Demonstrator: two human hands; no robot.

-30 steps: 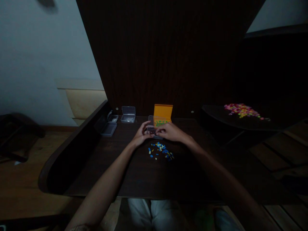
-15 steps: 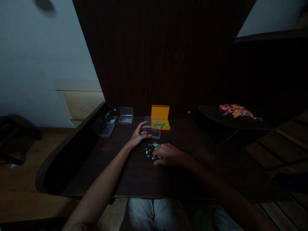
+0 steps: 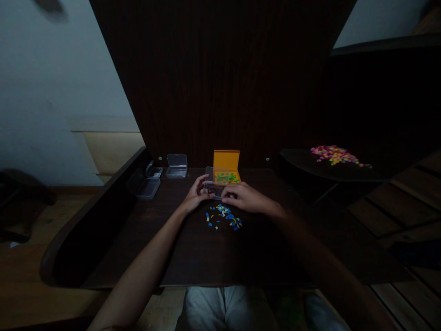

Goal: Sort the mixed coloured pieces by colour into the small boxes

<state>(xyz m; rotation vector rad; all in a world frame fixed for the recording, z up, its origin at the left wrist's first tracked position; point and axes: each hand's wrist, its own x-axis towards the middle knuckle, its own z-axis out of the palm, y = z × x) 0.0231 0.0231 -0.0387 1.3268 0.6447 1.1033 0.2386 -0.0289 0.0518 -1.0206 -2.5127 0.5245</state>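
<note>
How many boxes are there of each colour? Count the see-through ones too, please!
Clear boxes: 4, one with the left hand and right hand at it
Orange box: 1, with green bits inside
Total: 5 boxes

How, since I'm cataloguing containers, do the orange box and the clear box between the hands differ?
The orange box is coloured; the clear box is see-through. The orange box holds green pieces; the clear box holds dark ones. Both stand open, lids raised.
</note>
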